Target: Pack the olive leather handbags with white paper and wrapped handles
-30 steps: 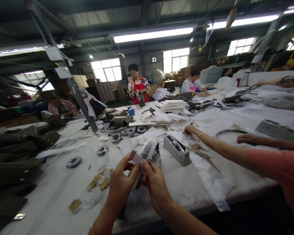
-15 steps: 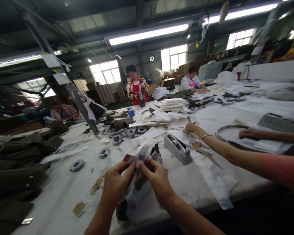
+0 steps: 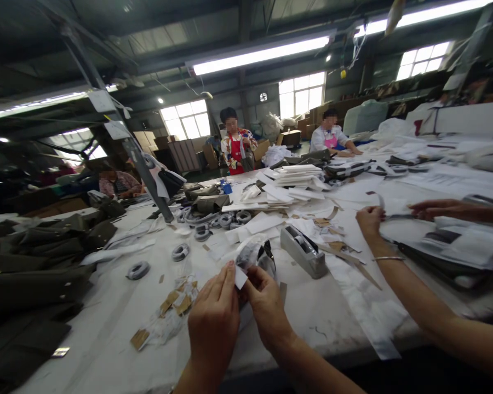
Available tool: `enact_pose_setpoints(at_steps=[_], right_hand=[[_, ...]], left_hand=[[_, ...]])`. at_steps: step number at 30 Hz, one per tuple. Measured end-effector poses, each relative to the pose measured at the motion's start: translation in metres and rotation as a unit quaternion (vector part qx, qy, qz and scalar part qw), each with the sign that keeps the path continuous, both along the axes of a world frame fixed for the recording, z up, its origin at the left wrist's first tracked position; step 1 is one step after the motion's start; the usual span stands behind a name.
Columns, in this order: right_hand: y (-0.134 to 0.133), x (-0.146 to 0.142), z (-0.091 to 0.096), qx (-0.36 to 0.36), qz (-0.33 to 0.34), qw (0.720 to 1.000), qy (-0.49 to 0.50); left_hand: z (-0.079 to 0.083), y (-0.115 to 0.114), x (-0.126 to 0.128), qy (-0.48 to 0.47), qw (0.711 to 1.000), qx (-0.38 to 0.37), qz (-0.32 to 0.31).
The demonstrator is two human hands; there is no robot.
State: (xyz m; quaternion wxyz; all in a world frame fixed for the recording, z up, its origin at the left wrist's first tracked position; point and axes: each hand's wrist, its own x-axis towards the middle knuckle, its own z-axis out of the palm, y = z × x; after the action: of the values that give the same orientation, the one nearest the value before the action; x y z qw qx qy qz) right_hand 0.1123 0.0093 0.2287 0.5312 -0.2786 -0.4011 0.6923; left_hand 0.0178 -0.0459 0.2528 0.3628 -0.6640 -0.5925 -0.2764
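Close in front of me, my left hand (image 3: 216, 312) is closed, its fingers pressed together at the edge of a small white paper piece (image 3: 240, 278). My right hand (image 3: 268, 301) pinches the other side of that piece with thumb and bent fingers. Just behind and under both hands lies a plastic-wrapped dark strap-like bundle (image 3: 250, 250), partly hidden by them. A grey tape dispenser (image 3: 304, 251) stands to the right of my right hand. Brown and white paper scraps (image 3: 175, 301) lie left of my left hand.
At right, a co-worker's hands (image 3: 370, 221) hold a small strip above a dark bag (image 3: 439, 262). Grey rolled straps (image 3: 138, 270) lie at left, near stacked dark bags (image 3: 28, 279). White sheets (image 3: 298, 178) are piled mid-table, and a metal post (image 3: 148, 180) rises behind.
My left hand has turned and moved right, its fingers now closed over the piece; the brown side seen earlier no longer shows. The co-worker's near hand has moved right toward the bag.
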Motion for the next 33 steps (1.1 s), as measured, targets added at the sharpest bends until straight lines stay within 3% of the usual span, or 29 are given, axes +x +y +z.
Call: enact_pose_setpoints(at_steps=[7,9,12,16,20,25,27,29,31,32,33], right_hand=[[-0.006,0.010,0.003,0.080,0.034,0.996,-0.024],[-0.007,0.012,0.005,0.084,0.046,0.995,-0.021],[-0.005,0.014,0.006,0.034,0.043,0.998,-0.006],[0.001,0.014,0.001,0.001,0.031,0.999,-0.008],[0.005,0.012,-0.002,0.016,0.034,0.999,-0.011],[0.007,0.020,-0.004,0.081,0.062,0.989,-0.107],[0.015,0.037,-0.009,0.134,0.060,0.974,-0.173],[0.034,0.063,-0.018,0.195,-0.005,0.944,-0.266],[0.064,0.094,-0.031,0.231,-0.123,0.884,-0.388],[0.083,0.110,-0.038,0.216,-0.169,0.846,-0.457],[0.102,0.125,-0.045,0.195,-0.188,0.831,-0.486]], left_hand=[[0.000,-0.004,-0.001,0.020,0.997,-0.048,0.048],[0.000,-0.003,-0.005,-0.003,0.998,-0.056,0.033],[0.002,-0.003,-0.009,-0.078,0.993,-0.088,-0.032],[0.007,-0.004,-0.014,-0.243,0.954,-0.125,-0.125],[0.004,-0.001,-0.017,-0.335,0.926,-0.109,-0.133],[-0.008,0.003,-0.020,-0.321,0.937,-0.067,-0.119],[-0.011,0.003,-0.022,-0.306,0.944,-0.045,-0.111],[-0.013,0.003,-0.024,-0.317,0.943,-0.028,-0.092],[-0.013,0.003,-0.027,-0.356,0.932,-0.026,-0.062],[-0.012,0.004,-0.028,-0.376,0.925,-0.030,-0.049],[-0.012,0.004,-0.028,-0.392,0.918,-0.034,-0.038]])
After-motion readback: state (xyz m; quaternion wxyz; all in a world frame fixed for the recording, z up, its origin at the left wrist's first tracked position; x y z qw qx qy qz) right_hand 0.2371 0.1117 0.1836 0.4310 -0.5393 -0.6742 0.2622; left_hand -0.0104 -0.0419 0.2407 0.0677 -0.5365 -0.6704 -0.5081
